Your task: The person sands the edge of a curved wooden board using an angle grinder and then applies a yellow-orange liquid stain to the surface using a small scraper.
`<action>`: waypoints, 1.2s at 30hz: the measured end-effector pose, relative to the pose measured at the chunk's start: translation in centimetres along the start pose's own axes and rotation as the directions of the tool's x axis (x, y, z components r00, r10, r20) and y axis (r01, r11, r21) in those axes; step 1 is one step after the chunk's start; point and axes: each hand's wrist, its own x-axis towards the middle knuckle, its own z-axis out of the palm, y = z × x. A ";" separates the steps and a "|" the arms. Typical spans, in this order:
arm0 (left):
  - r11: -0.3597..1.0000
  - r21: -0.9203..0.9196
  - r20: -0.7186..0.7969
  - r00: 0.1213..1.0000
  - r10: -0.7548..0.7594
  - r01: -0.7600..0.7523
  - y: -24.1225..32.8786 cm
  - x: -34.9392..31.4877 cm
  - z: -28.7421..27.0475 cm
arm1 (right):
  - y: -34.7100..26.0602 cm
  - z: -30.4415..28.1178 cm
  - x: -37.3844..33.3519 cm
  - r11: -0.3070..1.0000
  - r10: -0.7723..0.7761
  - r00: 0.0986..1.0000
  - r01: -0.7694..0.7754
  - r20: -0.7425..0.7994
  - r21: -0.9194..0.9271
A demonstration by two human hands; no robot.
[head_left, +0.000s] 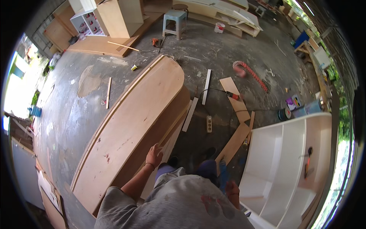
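A long plywood cabinet (133,114) with one rounded end lies on its side, slanting across the floor left of my body. My left hand (154,155), its fingers curled, is at the pale near edge of this cabinet; whether it grips that edge or a thin strip there is unclear. My right hand (232,188) hangs low beside my body with bent fingers, and its contents, if any, are hidden. Just beyond it shows something blue (223,173), next to a plywood board (233,141).
At right stands a white-lined shelf unit (278,152), with an orange-and-black hand tool (307,164) on its side panel. A red power tool (232,95) rests on another board (230,84). Nearby are a power strip (209,124), a red coiled hose (253,73) and a plastic stool (175,20).
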 end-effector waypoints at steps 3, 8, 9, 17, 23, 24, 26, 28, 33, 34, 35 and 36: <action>0.968 -0.057 0.000 0.970 -0.245 0.244 1.2 2.0 5.9 | -7.4 0.8 8.6 0.989 0.106 0.994 -0.107 0.020 0.104; 0.539 -0.009 0.281 0.520 -0.807 0.842 8.5 -0.7 16.7 | -26.5 12.1 19.4 0.964 0.181 0.983 -0.169 0.042 -0.206; 0.443 0.081 0.405 0.377 -0.833 0.893 9.8 -0.4 17.5 | -28.7 15.4 20.3 0.951 0.182 0.983 -0.179 -0.010 -0.250; -0.003 -0.544 0.816 0.529 -0.232 0.839 26.2 14.9 22.0 | -48.8 40.9 33.7 0.958 0.050 0.990 -0.011 0.131 -0.287; 0.630 -0.175 0.684 0.554 -0.474 0.756 36.2 32.9 26.7 | -51.1 51.8 48.1 0.967 0.217 0.943 -0.173 0.252 -0.186; 0.705 -0.018 0.611 0.566 -0.554 0.709 37.7 35.9 28.8 | -51.4 53.5 52.0 0.955 0.275 0.929 -0.235 0.248 -0.180; 0.737 0.230 0.553 0.538 -0.636 0.636 40.5 36.6 29.9 | -50.3 52.1 55.6 0.931 0.340 0.936 -0.321 0.095 -0.172; 0.780 0.258 0.514 0.603 -0.610 0.569 41.1 40.9 32.5 | -48.8 55.3 63.7 0.923 0.328 0.942 -0.337 -0.076 -0.186; 0.630 0.202 0.372 0.536 -0.758 0.750 43.3 43.7 36.4 | -44.1 56.3 80.8 0.839 0.508 0.858 -0.472 0.078 -0.269; 0.633 0.181 0.317 0.564 -0.762 0.753 43.9 44.8 36.8 | -43.3 56.9 84.0 0.817 0.542 0.836 -0.501 0.086 -0.286; 0.607 0.206 0.264 0.554 -0.790 0.768 44.2 45.8 38.4 | -42.2 57.2 87.9 0.821 0.533 0.835 -0.470 0.138 -0.325; 0.576 0.240 0.196 0.542 -0.817 0.781 45.7 45.7 38.9 | -40.7 56.3 90.0 0.767 0.575 0.817 -0.553 -0.034 -0.326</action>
